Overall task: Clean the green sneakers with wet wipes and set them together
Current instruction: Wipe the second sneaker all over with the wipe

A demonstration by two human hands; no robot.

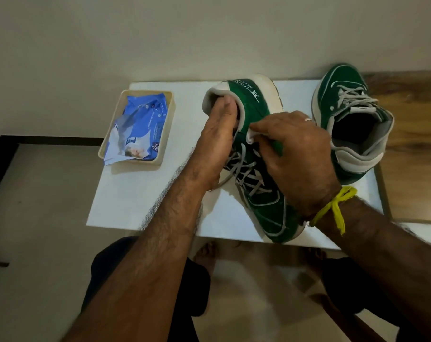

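**Two hands work on one green sneaker at the white tabletop**

Head view: A white rectangular tabletop (140, 193) stands in front of the seated person. In the middle of it a green suede sneaker with grey laces and a white sole (256, 114) lies tilted on its side, with the heel raised toward the wall and the toe pointing to the near edge of the tabletop. The left hand (217, 141) reaches into the opening of this sneaker; its fingers are curled over the grey padded collar, so the grip of this hand is closed on the shoe and keeps it in place. The right hand (298, 154) comes from the right side and lies over the laces and the side of the same sneaker. Its fingertips pinch a small white wet wipe (250, 137) and press it against the green side, just under the collar. This hand has a thin ring on one finger and a yellow thread tied around the wrist (335, 208).

The second green sneaker (350, 119) stands upright on its sole at the right edge of the tabletop, near the first one but not touching it. On the left part of the tabletop is a cream plastic tray (166, 134), and in it lies a crumpled blue and white pack of wipes (138, 129).
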